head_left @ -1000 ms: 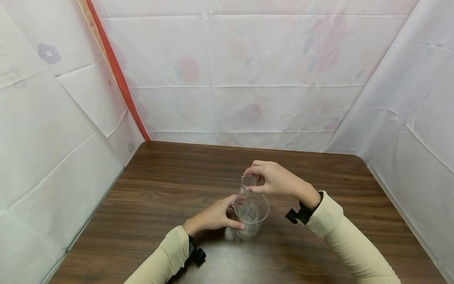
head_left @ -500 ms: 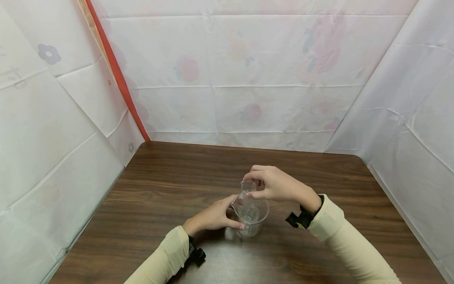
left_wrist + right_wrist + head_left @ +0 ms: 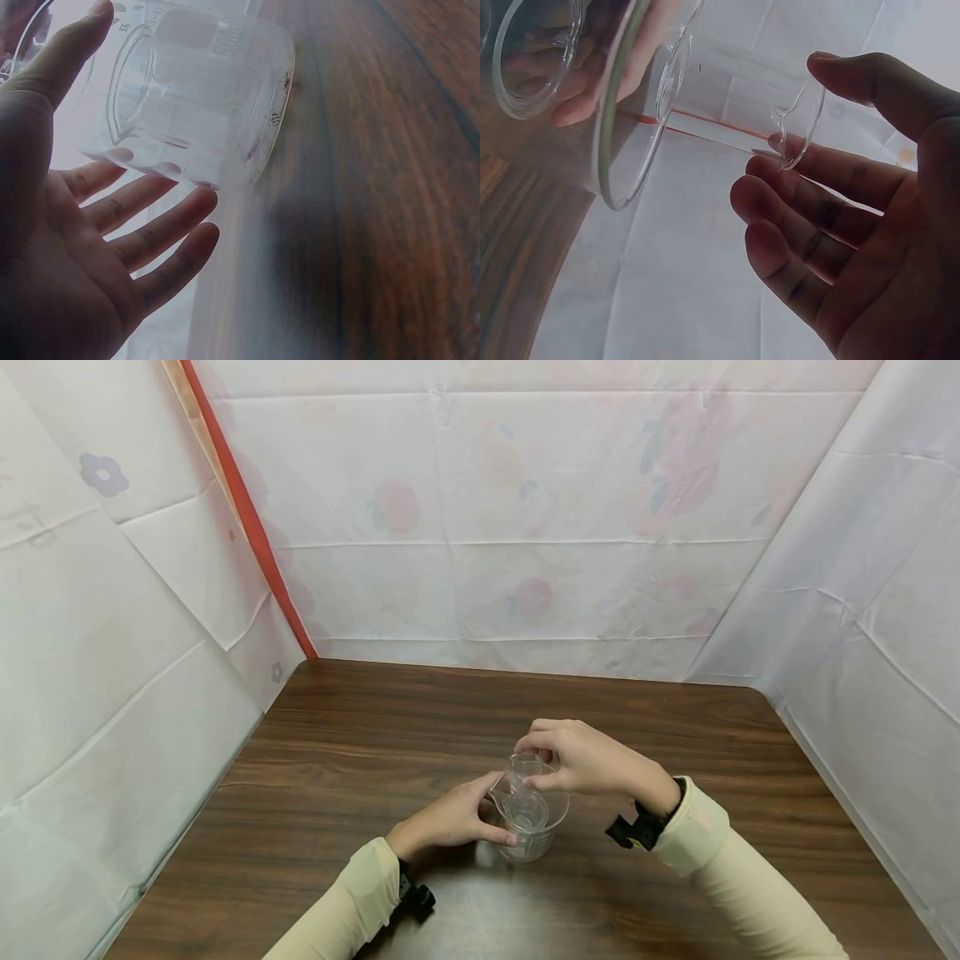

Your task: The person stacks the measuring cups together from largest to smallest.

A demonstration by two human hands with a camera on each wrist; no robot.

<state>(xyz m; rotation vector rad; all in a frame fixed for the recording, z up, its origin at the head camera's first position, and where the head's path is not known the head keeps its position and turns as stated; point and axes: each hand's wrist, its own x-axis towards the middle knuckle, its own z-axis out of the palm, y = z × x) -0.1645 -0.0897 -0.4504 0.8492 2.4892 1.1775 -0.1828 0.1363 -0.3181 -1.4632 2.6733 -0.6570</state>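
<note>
A large clear glass beaker [image 3: 529,845] stands upright on the brown table. My left hand [image 3: 450,817] holds it from the left, thumb on the near side and fingers on the far side. Inside it sits a smaller glass beaker [image 3: 527,810], whose rim also shows in the left wrist view. My right hand [image 3: 588,762] pinches a small spouted beaker [image 3: 525,766] near its rim, between thumb and fingertips. In the right wrist view the lower end of this small beaker [image 3: 724,90] reaches the mouth of the large beaker, whose rim [image 3: 606,142] faces it.
The wood-grain table [image 3: 360,735] spreads around the beakers. White patterned cloth [image 3: 480,510] hangs behind and along both sides, with a red strip [image 3: 247,510] at the back left corner. Both wrists carry black straps with cameras.
My right hand has moved down with the small beaker, which has sunk from above the large beaker's far rim into its mouth. The left hand and large beaker have stayed still.
</note>
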